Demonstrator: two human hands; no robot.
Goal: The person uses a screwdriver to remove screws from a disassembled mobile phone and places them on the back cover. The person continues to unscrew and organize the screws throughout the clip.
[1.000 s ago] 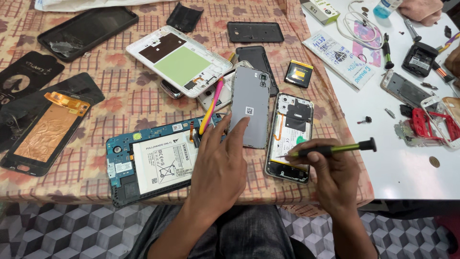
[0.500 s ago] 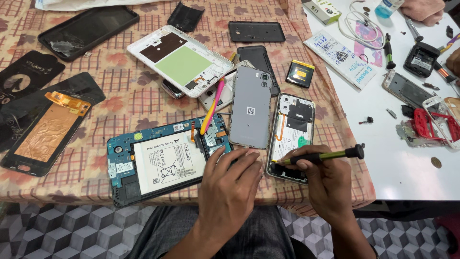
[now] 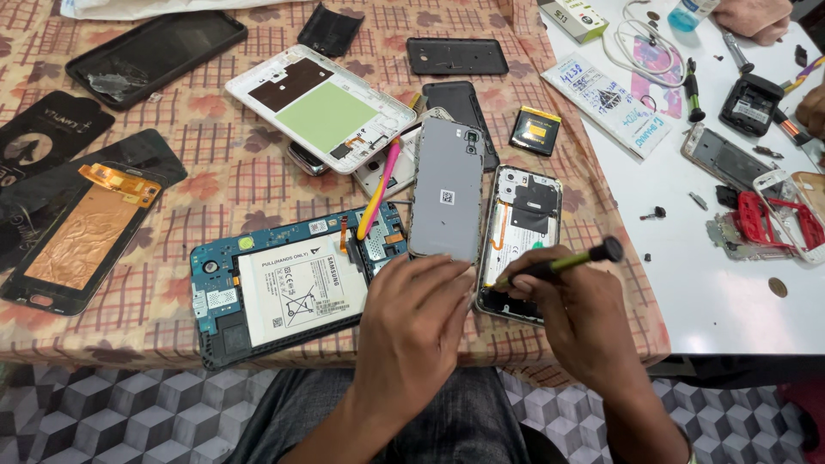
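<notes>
My right hand (image 3: 574,311) grips a green-handled screwdriver (image 3: 563,262), its tip down at the lower end of an opened phone (image 3: 518,236) lying on the patterned cloth. My left hand (image 3: 412,322) lies flat with spread fingers at the bottom edge of a grey phone back cover (image 3: 446,199), between the opened phone and an opened blue tablet (image 3: 284,283) with a white battery. A pink and yellow pry tool (image 3: 378,193) lies across the tablet's top corner.
A white tablet frame (image 3: 320,107), black screens (image 3: 153,53), a copper-backed display (image 3: 86,225), a small battery (image 3: 535,131) and a black cover (image 3: 456,56) lie on the cloth. On the white table (image 3: 713,283) at right: phone parts, screws, a red frame (image 3: 772,219), cables, another person's hand (image 3: 754,15).
My left hand has drawn back from the grey cover toward me and flattened at its lower edge. The right hand with the screwdriver has shifted slightly left over the opened phone.
</notes>
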